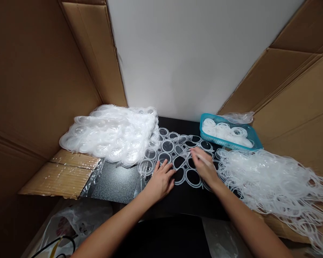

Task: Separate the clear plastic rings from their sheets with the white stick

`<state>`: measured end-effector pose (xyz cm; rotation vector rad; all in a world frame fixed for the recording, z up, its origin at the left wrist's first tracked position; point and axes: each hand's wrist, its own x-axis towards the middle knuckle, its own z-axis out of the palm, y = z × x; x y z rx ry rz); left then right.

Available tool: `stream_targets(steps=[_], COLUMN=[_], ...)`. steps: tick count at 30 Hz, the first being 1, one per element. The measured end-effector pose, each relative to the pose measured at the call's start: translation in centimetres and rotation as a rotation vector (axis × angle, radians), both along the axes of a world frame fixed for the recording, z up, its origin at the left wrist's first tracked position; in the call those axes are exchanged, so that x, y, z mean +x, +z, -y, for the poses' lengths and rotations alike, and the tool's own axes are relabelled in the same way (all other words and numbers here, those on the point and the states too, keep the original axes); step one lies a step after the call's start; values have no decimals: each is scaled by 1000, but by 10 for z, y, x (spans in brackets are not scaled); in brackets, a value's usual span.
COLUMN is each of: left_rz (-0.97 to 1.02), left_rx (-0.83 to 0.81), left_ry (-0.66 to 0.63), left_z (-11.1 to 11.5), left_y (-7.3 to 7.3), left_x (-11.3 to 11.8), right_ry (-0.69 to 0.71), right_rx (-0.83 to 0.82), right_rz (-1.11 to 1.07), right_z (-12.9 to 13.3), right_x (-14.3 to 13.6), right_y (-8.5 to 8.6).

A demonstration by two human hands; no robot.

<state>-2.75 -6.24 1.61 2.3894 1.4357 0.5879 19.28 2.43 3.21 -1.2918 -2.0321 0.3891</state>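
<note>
A translucent sheet of linked rings [167, 146] lies across the middle of the black table. My left hand [161, 178] rests on the sheet's near left part, fingers spread, holding nothing. Farther right, my right hand [204, 165] has its fingers pinched together on a bit of clear plastic film [186, 154] raised over the sheet. Some ring openings near it show the black surface, while others at the left look covered with film. A thick stack of ring sheets [118, 134] sits to the left. To the right lies a loose heap of ring sheets [266, 175].
Behind the heap stands a blue basket [226, 143] with white rings [238, 132] in it. A clear plastic bag [239, 117] lies behind the basket. Cardboard [67, 172] lies at the table's left end, and cardboard walls rise at both sides. A white plastic bag [75, 222] is below the left edge.
</note>
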Motion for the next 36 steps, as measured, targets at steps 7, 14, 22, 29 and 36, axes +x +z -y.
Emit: stream_targets(steps=[7,14,22,29,36], left_rz=[-64,-135,-95,-100,-87], left_rx=[35,127,92,78,11], left_ry=[11,-6,-74,-63,-51], left_z=[39,-5,-8,-9,-10], left_y=[13,17,-9,-10,-7], left_x=[0,11,-1,0,0], right_ry=[-295,316,388,392,346], right_rx=[52,-156,-450,-414,-41], right_rz=[-10,47,-69,-44,64], right_z=[-21,-1,3,4,28], right_x=[48,-12,-14,-13,-25], right_y=[36,12,-2,-1,-20])
